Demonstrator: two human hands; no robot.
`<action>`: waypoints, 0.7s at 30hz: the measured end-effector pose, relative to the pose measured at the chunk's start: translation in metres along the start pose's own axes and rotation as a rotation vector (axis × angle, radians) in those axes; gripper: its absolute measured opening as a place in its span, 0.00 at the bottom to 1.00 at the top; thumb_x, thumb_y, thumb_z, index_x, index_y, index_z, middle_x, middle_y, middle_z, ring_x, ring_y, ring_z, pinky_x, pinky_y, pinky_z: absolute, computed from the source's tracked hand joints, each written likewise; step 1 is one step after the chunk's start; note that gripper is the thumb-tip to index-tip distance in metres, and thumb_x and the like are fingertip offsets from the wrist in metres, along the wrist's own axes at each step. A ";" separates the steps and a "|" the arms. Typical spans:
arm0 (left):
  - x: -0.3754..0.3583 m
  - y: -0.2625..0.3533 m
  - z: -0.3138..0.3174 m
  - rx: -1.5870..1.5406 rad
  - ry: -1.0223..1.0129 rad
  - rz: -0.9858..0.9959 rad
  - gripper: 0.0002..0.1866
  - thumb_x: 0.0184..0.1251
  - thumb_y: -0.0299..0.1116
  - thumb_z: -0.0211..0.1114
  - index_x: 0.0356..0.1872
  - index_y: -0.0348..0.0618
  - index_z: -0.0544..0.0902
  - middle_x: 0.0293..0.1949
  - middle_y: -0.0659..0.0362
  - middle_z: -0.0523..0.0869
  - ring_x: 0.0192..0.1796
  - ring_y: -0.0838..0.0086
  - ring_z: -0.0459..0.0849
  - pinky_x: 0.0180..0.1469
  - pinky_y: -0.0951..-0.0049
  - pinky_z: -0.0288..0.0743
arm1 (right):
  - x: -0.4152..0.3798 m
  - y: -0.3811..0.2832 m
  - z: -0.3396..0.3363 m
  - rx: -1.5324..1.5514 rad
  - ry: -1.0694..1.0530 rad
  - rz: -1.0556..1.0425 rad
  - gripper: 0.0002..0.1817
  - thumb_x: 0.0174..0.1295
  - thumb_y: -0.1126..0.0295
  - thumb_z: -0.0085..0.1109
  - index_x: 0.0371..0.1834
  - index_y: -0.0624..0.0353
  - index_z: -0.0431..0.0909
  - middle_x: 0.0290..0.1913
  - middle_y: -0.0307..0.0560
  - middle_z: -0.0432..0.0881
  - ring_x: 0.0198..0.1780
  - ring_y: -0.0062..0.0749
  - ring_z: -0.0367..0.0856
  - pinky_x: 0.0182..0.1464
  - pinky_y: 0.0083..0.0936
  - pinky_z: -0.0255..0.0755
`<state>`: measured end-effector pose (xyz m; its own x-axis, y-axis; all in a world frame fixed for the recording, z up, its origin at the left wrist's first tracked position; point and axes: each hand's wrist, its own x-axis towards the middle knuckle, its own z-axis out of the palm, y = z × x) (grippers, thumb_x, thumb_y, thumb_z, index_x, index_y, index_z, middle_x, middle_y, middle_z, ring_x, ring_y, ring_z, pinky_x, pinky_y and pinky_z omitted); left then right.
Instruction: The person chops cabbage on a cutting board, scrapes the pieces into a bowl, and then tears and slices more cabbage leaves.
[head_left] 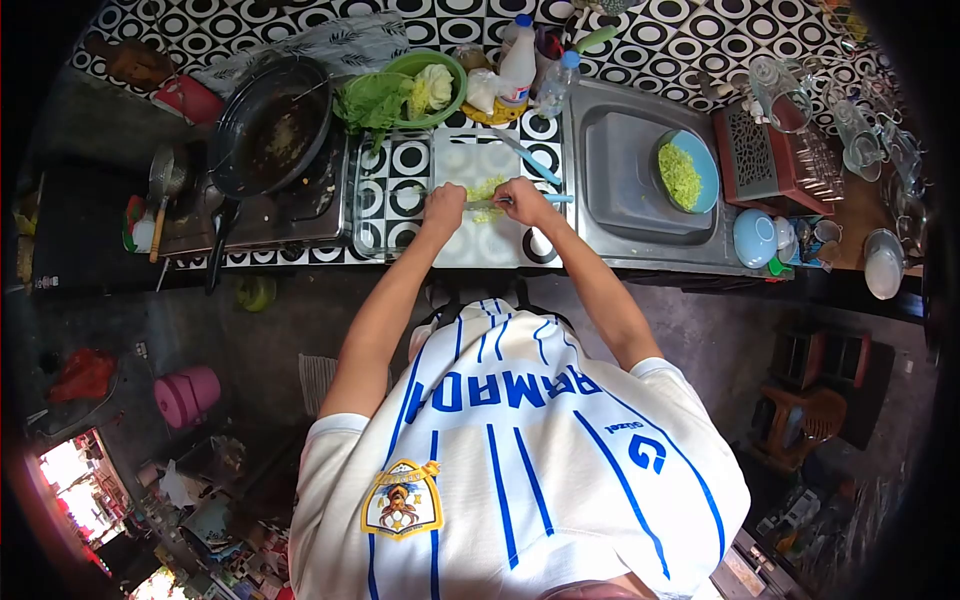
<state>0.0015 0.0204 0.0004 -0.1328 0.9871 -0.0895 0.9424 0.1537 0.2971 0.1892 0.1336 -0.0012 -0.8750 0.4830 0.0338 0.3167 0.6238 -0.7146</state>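
Observation:
Chopped green vegetable [487, 190] lies in a small heap on a pale cutting board [480, 245]. Over it, my right hand [522, 201] is closed around a knife with a light blue handle [557, 198], whose blade points left. My left hand [446, 207] is closed at the left side of the heap, near the blade's end; what its fingers hold, if anything, is hidden. A second blue-handled knife [543, 170] rests above my right hand.
Left of the board are a glass tray [372, 250] and a stove with a black pan [272, 127]. Behind stand a green bowl of leaves [457, 102] and a white bottle [518, 65]. A blue bowl of shreds [708, 165] sits in the sink [598, 225] at right.

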 end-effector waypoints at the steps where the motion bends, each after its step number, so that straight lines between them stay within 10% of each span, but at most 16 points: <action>1: -0.002 -0.002 -0.001 -0.016 -0.015 -0.001 0.07 0.59 0.20 0.61 0.34 0.41 0.86 0.40 0.45 0.86 0.46 0.50 0.87 0.46 0.55 0.83 | 0.001 -0.003 0.003 -0.006 0.010 0.010 0.07 0.50 0.80 0.63 0.33 0.64 0.85 0.33 0.58 0.85 0.35 0.51 0.85 0.40 0.35 0.78; 8: 0.007 -0.002 -0.011 -0.059 0.012 0.056 0.07 0.59 0.21 0.62 0.34 0.43 0.86 0.39 0.47 0.86 0.44 0.49 0.87 0.47 0.52 0.81 | -0.037 -0.009 0.037 0.040 0.369 -0.046 0.05 0.52 0.77 0.64 0.32 0.62 0.86 0.28 0.56 0.83 0.29 0.50 0.81 0.33 0.35 0.74; 21: -0.021 -0.007 -0.003 -0.224 -0.080 -0.045 0.05 0.55 0.24 0.67 0.32 0.45 0.86 0.39 0.48 0.86 0.45 0.51 0.86 0.47 0.55 0.81 | -0.027 -0.024 0.025 -0.034 0.119 0.050 0.08 0.47 0.79 0.63 0.32 0.62 0.86 0.32 0.57 0.85 0.36 0.53 0.83 0.40 0.40 0.76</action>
<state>-0.0031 -0.0010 0.0028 -0.1404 0.9737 -0.1795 0.8434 0.2126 0.4935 0.1958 0.0903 -0.0029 -0.8088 0.5822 0.0835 0.3723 0.6167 -0.6936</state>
